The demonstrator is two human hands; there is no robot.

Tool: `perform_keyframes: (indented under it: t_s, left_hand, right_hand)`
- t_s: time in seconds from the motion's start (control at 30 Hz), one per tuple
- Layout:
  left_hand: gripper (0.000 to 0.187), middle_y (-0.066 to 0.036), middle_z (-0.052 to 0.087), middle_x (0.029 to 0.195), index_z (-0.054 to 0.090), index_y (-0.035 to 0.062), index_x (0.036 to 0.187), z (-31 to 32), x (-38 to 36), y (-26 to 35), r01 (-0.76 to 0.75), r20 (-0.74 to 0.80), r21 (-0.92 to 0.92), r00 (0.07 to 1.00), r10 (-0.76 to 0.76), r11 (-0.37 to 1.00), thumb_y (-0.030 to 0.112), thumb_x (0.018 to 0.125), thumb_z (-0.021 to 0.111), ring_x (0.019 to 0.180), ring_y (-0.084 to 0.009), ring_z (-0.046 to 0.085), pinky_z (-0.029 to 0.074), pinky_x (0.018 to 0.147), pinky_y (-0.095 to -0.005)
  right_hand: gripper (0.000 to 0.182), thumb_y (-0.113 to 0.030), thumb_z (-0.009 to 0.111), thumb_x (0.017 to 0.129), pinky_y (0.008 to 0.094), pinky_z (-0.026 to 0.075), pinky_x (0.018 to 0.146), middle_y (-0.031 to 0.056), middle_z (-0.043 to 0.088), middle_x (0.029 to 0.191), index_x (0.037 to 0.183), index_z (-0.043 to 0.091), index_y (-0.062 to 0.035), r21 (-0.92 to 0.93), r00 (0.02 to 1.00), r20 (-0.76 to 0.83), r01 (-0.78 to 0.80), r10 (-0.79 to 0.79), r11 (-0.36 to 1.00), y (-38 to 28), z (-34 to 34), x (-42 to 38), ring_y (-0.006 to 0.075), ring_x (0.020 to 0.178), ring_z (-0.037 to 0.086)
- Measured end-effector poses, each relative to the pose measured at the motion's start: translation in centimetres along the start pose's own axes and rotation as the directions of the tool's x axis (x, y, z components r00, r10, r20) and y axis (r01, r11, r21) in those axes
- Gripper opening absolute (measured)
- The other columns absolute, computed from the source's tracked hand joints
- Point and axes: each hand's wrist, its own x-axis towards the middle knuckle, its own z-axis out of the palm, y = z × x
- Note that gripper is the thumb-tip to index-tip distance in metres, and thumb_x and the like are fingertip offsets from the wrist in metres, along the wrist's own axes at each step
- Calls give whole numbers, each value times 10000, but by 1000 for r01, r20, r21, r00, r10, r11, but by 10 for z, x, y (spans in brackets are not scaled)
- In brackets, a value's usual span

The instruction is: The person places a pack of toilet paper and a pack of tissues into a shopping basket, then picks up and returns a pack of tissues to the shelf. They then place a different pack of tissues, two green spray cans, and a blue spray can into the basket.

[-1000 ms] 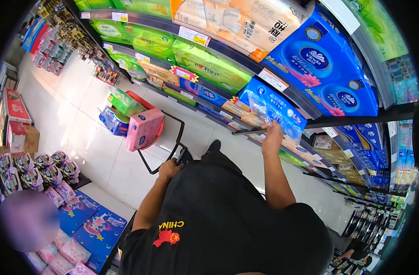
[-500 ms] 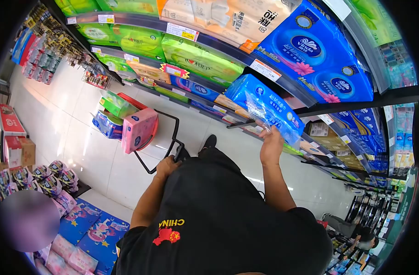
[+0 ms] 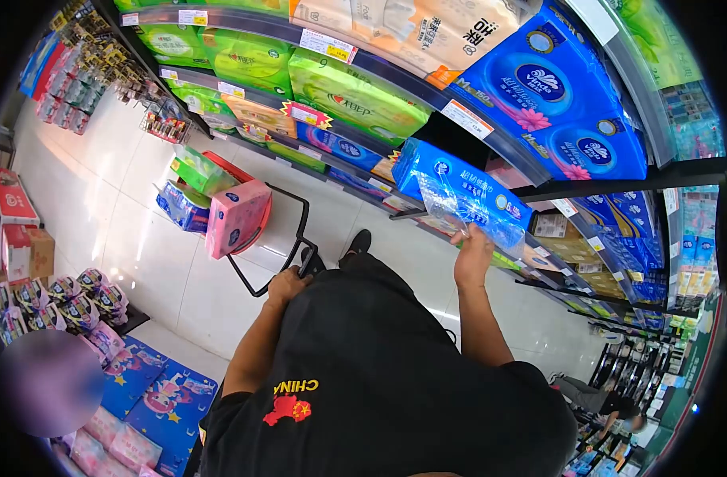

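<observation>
My right hand [image 3: 474, 248] grips the clear plastic wrap at the near edge of a blue Vinda tissue pack [image 3: 467, 187]. The pack is tilted, out in front of a shelf gap. My left hand [image 3: 288, 284] is closed around the black handle [image 3: 300, 238] of a red shopping basket [image 3: 261, 224] on the floor. Inside the basket sit a pink tissue pack [image 3: 240, 219], a green pack [image 3: 200, 171] and a blue-and-white pack [image 3: 182, 208], partly overlapping.
Shelves ahead hold green tissue packs [image 3: 359, 95], large blue packs [image 3: 542, 87] and a peach pack [image 3: 403, 32], with price tags [image 3: 468, 118] along the edges. Cartons [image 3: 31, 250] and pink packs [image 3: 125, 445] stand at left. Another person [image 3: 610, 401] is at lower right.
The blue tissue pack has shifted slightly down and right, away from the shelf gap, with my right hand still on it. My left hand stays on the basket handle.
</observation>
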Motion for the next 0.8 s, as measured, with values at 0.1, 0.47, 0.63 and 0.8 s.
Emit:
perform_keyframes:
  t_s: [0.1, 0.47, 0.63, 0.8]
  left_hand:
    - [554, -242, 675, 1112, 649, 38, 1146, -2, 1, 0, 2, 26, 8, 1000, -2, 1000, 491, 828, 621, 1094, -388, 633, 482, 944, -459]
    - [553, -257, 674, 1100, 656, 33, 1134, -4, -2, 0, 13, 12, 9, 1000, -13, 1000, 487, 820, 623, 1074, -396, 639, 488, 921, -463]
    - [547, -255, 682, 1070, 662, 33, 1108, -1, 1, -5, -13, -16, -8, 1000, 13, 1000, 497, 821, 620, 1051, -398, 646, 495, 904, -463]
    - [533, -244, 687, 1056, 667, 41, 1097, 1, -1, -10, 2, -43, -21, 999, -3, 1000, 491, 813, 638, 1039, -392, 650, 498, 894, -463]
  right_hand:
    - [256, -249, 494, 950, 310, 426, 667, 65, 620, 804, 904, 598, -20, -111, 999, -38, 14, -19, 994, -7, 4, 2, 162, 685, 549]
    - [345, -294, 498, 946, 321, 388, 813, 44, 624, 677, 769, 626, -27, -212, 997, -39, 57, -67, 976, 20, -5, 59, 155, 764, 552]
    - [308, -274, 534, 934, 321, 370, 726, 60, 596, 690, 775, 598, -18, -159, 999, -34, -29, 24, 987, 26, -5, 85, 143, 684, 510]
    - [324, -272, 527, 940, 344, 417, 896, 96, 601, 692, 743, 557, -17, 48, 996, 85, -39, 35, 998, 29, -4, 109, 276, 934, 675]
